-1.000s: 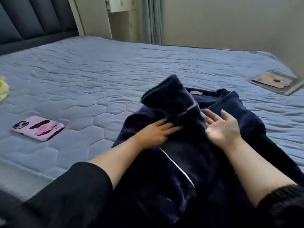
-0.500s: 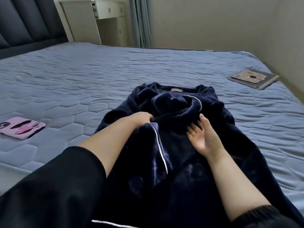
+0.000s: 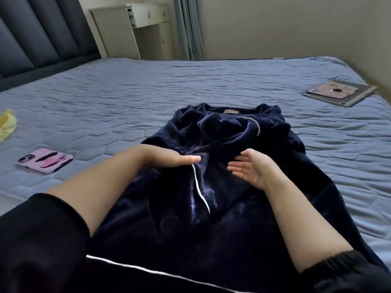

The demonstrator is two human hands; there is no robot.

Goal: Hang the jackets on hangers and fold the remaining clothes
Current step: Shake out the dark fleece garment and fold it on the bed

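A dark navy velvet garment (image 3: 222, 218) with white piping lies spread on the blue quilted bed (image 3: 190, 85), its collar and label at the far end. My left hand (image 3: 169, 158) lies flat on the garment's left front panel, fingers straight and pointing right. My right hand (image 3: 251, 169) hovers over or lightly touches the middle of the garment, palm turned left, fingers relaxed and open. Neither hand grips the fabric. Both forearms reach in from black sleeves at the bottom.
A pink phone (image 3: 45, 163) lies on the bed at the left, with a yellow cloth (image 3: 6, 125) at the left edge. A tablet (image 3: 339, 93) rests at the far right. A white desk (image 3: 135, 28), a curtain and the dark headboard stand behind.
The raised fold of the garment has been laid down toward the collar. My left hand went from curled at the panel's edge to flat on it; my right hand shifted slightly over the middle.
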